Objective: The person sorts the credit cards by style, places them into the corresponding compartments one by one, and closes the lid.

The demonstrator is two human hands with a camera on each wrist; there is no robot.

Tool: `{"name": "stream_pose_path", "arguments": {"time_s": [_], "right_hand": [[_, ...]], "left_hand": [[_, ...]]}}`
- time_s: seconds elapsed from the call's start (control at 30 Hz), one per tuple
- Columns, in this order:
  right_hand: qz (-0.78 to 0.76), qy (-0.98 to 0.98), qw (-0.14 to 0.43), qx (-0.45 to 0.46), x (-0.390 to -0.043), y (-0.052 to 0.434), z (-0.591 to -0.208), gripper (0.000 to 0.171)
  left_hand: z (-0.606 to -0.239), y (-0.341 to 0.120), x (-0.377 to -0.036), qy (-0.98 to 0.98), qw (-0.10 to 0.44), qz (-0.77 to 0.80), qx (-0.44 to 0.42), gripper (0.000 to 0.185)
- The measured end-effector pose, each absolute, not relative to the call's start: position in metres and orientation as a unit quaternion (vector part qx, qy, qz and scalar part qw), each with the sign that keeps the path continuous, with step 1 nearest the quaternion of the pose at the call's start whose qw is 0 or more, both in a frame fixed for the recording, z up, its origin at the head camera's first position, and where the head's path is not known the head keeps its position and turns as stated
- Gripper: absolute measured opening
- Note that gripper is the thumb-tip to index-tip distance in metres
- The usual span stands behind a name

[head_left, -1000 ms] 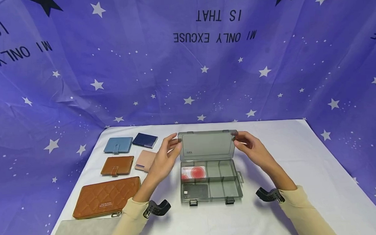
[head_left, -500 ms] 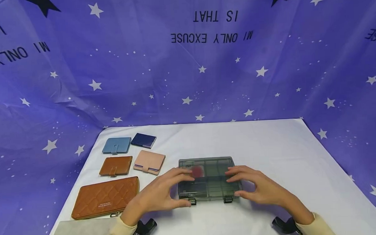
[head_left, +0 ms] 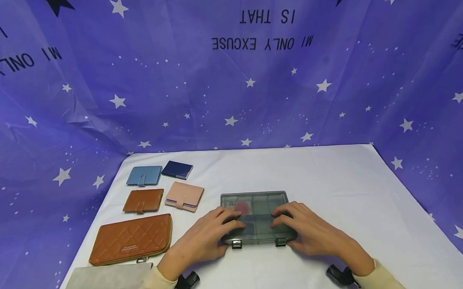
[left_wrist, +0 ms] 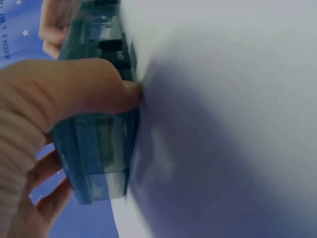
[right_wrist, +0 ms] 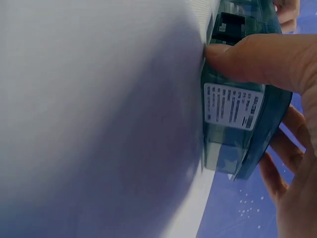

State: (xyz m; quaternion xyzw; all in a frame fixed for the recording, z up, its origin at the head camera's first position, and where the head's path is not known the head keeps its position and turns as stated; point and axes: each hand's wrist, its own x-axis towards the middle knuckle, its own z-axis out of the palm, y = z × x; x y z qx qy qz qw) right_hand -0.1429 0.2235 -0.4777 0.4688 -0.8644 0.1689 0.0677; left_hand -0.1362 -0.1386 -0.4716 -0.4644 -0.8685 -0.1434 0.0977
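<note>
A see-through grey-green plastic compartment box lies on the table with its lid down; a red-and-white card shows through the lid. My left hand grips its near left corner, fingers bent over the lid. In the left wrist view the left thumb lies against the front wall beside a dark latch. My right hand grips the near right corner the same way. The right thumb presses the front wall, just above a white printed label in the right wrist view.
To the left lie a blue card holder, a navy one, a brown one and a pink one. Nearer are a quilted brown zip wallet and a grey flat case. A purple star-printed cloth hangs around the white table.
The raised lid has come down onto the box. Both hands have moved from the lid's upper corners to the near corners, and their thumbs have closed in on the front wall.
</note>
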Motion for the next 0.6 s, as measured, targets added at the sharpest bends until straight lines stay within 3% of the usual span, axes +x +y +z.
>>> {"name": "stream_pose_path", "arguments": {"time_s": [0.6], "right_hand": [[0.212,-0.856,0.055,0.469,-0.1508,0.2244,-0.4807,0.071]], "left_hand": [[-0.4782,-0.1326,-0.1374,-0.866,0.132,-0.139,-0.462,0.059]]}}
